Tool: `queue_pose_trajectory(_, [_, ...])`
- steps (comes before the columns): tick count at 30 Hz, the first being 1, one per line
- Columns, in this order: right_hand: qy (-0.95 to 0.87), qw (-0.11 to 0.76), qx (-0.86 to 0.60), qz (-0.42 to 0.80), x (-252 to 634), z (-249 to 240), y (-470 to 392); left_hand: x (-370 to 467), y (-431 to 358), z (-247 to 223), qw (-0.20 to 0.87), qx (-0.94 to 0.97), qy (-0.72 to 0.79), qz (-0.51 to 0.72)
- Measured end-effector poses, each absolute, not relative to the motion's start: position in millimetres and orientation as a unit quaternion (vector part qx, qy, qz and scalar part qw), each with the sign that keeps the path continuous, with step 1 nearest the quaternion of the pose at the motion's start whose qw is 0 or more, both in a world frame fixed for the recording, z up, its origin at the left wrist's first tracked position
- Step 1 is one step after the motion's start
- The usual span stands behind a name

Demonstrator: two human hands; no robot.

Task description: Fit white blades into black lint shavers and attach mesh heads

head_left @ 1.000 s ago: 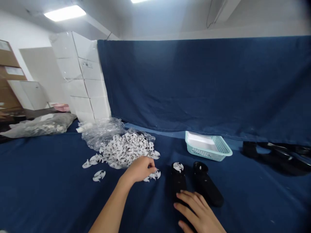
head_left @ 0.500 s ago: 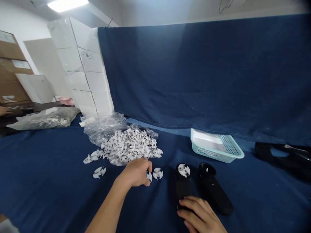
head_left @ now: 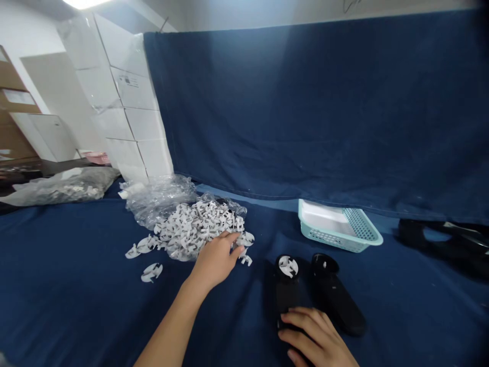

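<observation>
Your left hand (head_left: 217,257) is resting at the front right edge of the heap of curved, notched white plastic pieces (head_left: 194,229), left of the frame's centre; its thumb is standing apart from the forefinger, but whether it is pinching a piece you cannot tell. These pieces are looking light, stiff and perhaps slick, so their rims are probably offering the best hold. Your right hand (head_left: 319,334), lower right, is lying with fingers spread on the long black casing with a round cup (head_left: 287,295), whose smooth body is likely rigid. That cup is holding a white disc-like part (head_left: 288,266); the pale-teal perforated plastic basket (head_left: 332,239), right of centre, is holding something flat and white.
</observation>
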State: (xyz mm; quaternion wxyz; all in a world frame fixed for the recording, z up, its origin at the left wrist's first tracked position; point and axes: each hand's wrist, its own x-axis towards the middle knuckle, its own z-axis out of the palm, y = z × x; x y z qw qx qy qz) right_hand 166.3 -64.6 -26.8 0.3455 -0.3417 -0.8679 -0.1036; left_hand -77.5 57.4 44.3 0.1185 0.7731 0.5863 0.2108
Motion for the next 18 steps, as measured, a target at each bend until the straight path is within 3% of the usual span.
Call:
queue_pose_trajectory(9, [-0.858,0.349,-0.363,-0.103,168.8,-29.7,-68.2,-86.5,70.0,40.9,0.075,0.692,0.628,0.347])
queue_pose_trajectory(18, [-0.824,0.401,-0.392,-0.081,166.0,-23.9,-70.9,-87.5,136.8,68.4,-0.016,0.691,0.657,0.301])
